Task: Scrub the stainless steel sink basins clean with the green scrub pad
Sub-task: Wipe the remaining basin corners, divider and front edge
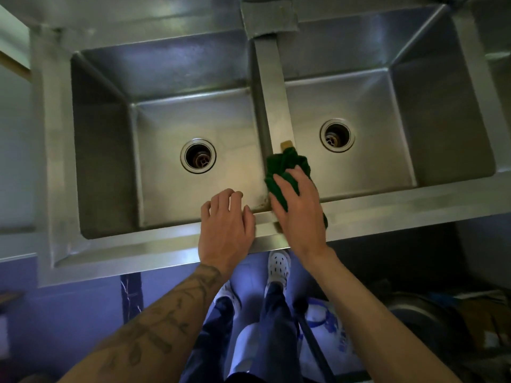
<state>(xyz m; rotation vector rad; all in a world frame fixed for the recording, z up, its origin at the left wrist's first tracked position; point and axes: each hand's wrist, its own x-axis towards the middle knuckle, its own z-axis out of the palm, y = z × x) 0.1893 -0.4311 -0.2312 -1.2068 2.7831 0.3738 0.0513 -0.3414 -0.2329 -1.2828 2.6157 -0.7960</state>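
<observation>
A stainless steel double sink fills the view, with a left basin [166,120] and a right basin [387,111] split by a narrow divider [272,87]. The green scrub pad [287,164] lies crumpled over the near end of the divider, where it meets the front rim. My right hand [300,208] lies on top of the pad with fingers spread, pressing it down. My left hand [225,222] rests on the front rim [401,205] just left of the divider, its fingers hooked loosely over the edge into the left basin and holding nothing.
Each basin has a round drain, the left drain [198,156] and the right drain [337,135]. A small tan object [286,145] sits on the divider beyond the pad. A faucet base [268,17] is at the back. Below the rim are my legs, shoes and floor clutter [431,313].
</observation>
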